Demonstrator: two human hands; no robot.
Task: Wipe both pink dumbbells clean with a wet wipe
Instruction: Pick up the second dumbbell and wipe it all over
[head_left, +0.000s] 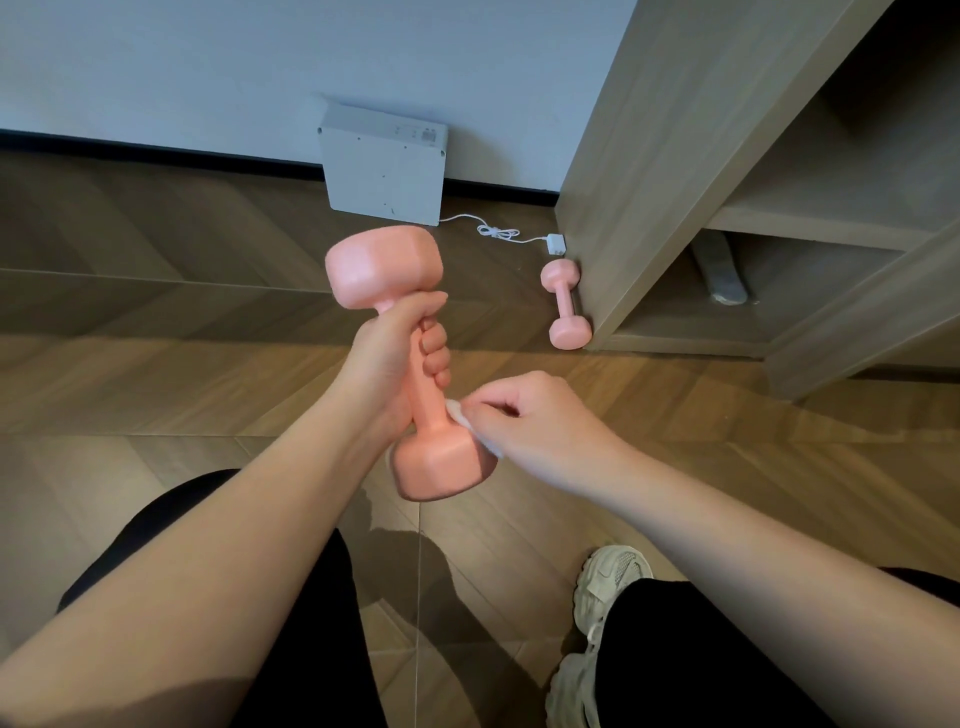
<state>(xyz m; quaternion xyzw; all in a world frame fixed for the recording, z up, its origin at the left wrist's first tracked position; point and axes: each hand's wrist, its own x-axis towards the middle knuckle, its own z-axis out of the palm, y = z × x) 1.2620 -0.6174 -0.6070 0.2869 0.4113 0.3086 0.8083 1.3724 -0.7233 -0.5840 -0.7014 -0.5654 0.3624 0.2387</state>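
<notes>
As left fingers grip dumbbell, right fingers pinch wipe; second dumbbell touches cabinet.

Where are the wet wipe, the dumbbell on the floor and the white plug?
wet wipe (456, 412), head view, on its visible white edge.
dumbbell on the floor (564, 304), head view, on its handle.
white plug (556, 244), head view, on its body.

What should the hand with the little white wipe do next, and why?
Probably rub the wet wipe around the lower head of the held dumbbell. The right hand pinches the wipe where that head meets the handle, while the left hand grips the handle. The other dumbbell lies on the floor by the cabinet, so it likely comes later.
</notes>
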